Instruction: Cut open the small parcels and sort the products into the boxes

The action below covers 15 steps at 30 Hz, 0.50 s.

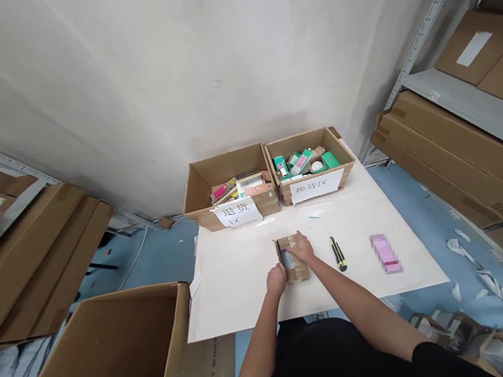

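Observation:
A small brown cardboard box (298, 270) with shiny tape lies on the white tabletop, held between my two hands. My left hand (276, 279) is closed on its left edge, where a flap appears to stand up. Across its far right corner, my right hand (302, 247) grips the box, with fingers reaching over the top. What is inside the box cannot be made out. To the right rests a yellow and black box cutter (338, 253), apart from both hands. Farther right lies a pink, blurred-out slip (386, 254).
Two labelled cardboard bins stand at the table's back: the left bin (204, 222) holds assorted packets, the right bin (286, 194) green and white small boxes. A large open carton (182, 325) stands left of the table. Shelves with cartons (460, 163) flank both sides.

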Tool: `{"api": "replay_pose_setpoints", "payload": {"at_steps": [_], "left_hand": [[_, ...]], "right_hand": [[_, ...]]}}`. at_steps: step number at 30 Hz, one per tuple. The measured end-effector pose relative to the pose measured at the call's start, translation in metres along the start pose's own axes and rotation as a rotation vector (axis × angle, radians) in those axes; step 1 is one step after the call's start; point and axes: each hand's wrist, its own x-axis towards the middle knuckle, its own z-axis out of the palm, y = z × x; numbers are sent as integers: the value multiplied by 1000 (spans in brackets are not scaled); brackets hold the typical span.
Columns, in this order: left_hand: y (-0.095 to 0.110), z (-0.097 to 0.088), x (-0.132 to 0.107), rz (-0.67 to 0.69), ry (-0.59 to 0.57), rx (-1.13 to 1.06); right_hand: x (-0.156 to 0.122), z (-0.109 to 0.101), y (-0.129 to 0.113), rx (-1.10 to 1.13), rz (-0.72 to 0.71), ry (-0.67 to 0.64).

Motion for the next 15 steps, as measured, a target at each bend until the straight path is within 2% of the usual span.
{"api": "replay_pose_setpoints", "payload": {"at_steps": [3, 6, 12, 15], "left_hand": [[4, 1, 1, -5, 1, 15], [6, 2, 3, -18, 0, 16], [9, 7, 2, -38, 0, -21], [7, 8, 3, -39, 1, -46]], "right_hand": [[10, 5, -19, -215, 26, 2], [18, 0, -22, -257, 24, -28], [35, -25, -2, 54, 7, -43], [39, -29, 5, 134, 35, -42]]}}
